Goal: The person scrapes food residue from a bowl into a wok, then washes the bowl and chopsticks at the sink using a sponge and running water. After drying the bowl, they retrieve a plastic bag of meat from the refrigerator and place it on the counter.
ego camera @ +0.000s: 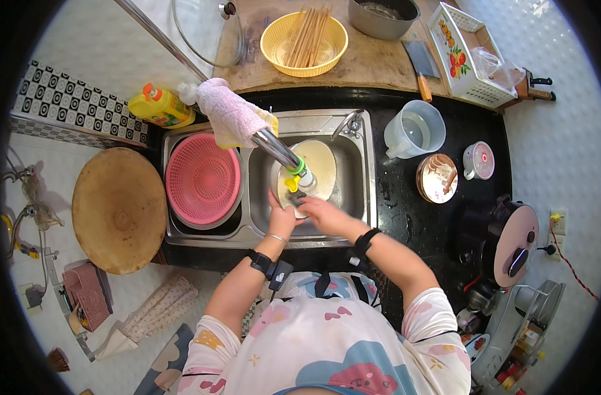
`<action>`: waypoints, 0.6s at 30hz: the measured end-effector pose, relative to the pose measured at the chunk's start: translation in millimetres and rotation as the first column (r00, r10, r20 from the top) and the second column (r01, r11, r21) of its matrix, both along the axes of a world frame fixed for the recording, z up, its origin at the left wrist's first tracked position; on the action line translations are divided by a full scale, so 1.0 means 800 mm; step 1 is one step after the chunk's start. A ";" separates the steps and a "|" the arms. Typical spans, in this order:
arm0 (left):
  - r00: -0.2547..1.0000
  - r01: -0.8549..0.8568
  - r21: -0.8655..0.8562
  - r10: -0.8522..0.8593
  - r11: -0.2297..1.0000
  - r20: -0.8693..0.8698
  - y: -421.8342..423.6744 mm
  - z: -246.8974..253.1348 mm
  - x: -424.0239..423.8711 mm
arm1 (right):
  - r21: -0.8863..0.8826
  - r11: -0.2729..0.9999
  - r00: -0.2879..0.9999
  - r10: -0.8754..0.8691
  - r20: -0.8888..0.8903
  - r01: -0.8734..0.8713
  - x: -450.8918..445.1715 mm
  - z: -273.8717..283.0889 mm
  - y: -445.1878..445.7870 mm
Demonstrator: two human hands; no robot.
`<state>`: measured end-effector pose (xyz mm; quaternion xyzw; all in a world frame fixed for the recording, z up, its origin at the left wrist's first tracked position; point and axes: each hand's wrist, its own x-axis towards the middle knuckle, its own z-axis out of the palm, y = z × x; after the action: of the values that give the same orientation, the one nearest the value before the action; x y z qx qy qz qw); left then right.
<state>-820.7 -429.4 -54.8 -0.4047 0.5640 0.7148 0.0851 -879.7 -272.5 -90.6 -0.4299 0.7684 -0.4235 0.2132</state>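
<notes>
A cream-coloured bowl (322, 155) stands tilted in the right basin of the stainless-steel sink (354, 197). My left hand (281, 216) grips the bowl's near left rim. Against the bowl's near side, my right hand (325, 215) holds a dark scouring pad (295, 198), blurred and partly hidden by the fingers. Over the bowl hangs a chrome pipe (275, 148) with a white tap end and a yellow handle (292, 184), covering part of it. A pink towel (229, 106) is wrapped around the pipe.
A pink colander (204, 180) sits in the left basin, with a round wooden board (118, 210) beside it. Right of the sink are a plastic jug (414, 129), a lidded cup (478, 160) and an electric cooker (507, 244). Behind lie a cleaver (421, 64) and a yellow basket (275, 44) of chopsticks.
</notes>
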 end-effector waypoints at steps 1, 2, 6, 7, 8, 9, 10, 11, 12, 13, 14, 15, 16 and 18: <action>0.999 0.040 -0.040 -0.040 0.998 -0.018 -0.004 -0.001 0.005 | 0.110 0.992 0.996 0.070 -0.049 -0.064 -0.013 -0.001 0.014; 0.995 0.071 -0.110 -0.078 0.991 -0.063 -0.004 -0.007 0.013 | 0.257 0.965 0.982 0.093 -0.166 -0.048 -0.024 0.010 0.020; 0.990 0.084 -0.143 -0.099 0.986 -0.102 0.006 -0.009 0.006 | 0.157 0.978 0.985 -0.115 -0.126 0.135 0.000 -0.003 0.007; 0.995 0.067 -0.109 -0.074 0.992 -0.070 0.005 -0.013 0.006 | 0.073 0.985 0.983 -0.162 0.088 0.156 0.014 0.004 -0.009; 0.998 0.048 -0.075 -0.051 0.996 -0.037 0.001 -0.019 0.006 | -0.132 0.974 0.967 -0.153 0.205 0.182 0.026 0.012 -0.018; 1.000 0.031 -0.044 -0.031 0.999 0.002 -0.001 -0.020 0.008 | -0.135 0.988 0.982 -0.045 0.183 0.070 0.029 0.026 -0.019; 0.999 -0.029 -0.025 0.028 0.999 -0.035 -0.001 -0.015 0.011 | -0.023 0.999 0.996 -0.034 0.084 0.036 0.026 0.024 -0.013; 0.997 0.033 -0.099 -0.040 0.995 -0.066 -0.008 -0.021 0.012 | 0.092 0.996 1.000 -0.011 -0.013 0.012 0.018 0.021 -0.001; 0.990 0.091 -0.174 -0.108 0.980 -0.092 -0.019 -0.028 0.016 | 0.321 0.946 0.979 0.015 -0.205 0.053 0.005 0.022 0.011; 0.976 0.147 -0.249 -0.181 0.957 -0.119 -0.023 -0.027 0.012 | 0.350 0.919 0.864 0.020 -0.503 0.182 -0.010 0.007 0.022; 0.973 0.167 -0.243 -0.200 0.955 -0.119 -0.023 -0.025 0.012 | 0.314 0.928 0.863 -0.017 -0.505 0.202 -0.008 -0.006 0.030; 0.979 0.150 -0.224 -0.176 0.963 -0.104 -0.022 -0.029 0.010 | 0.277 0.936 0.861 -0.052 -0.505 0.219 -0.009 -0.006 0.031; 0.984 0.132 -0.205 -0.153 0.970 -0.089 -0.019 -0.034 0.008 | 0.283 0.945 0.904 -0.031 -0.426 0.166 -0.004 -0.008 0.021; 0.991 0.101 -0.139 -0.112 0.985 -0.074 -0.016 -0.043 0.007 | 0.120 0.992 0.997 -0.029 -0.071 0.037 0.020 -0.002 -0.010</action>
<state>-815.3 -441.8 -89.1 -0.3492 0.6349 0.6853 0.0728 -863.6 -280.6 -92.2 -0.4177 0.8067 -0.3642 0.2050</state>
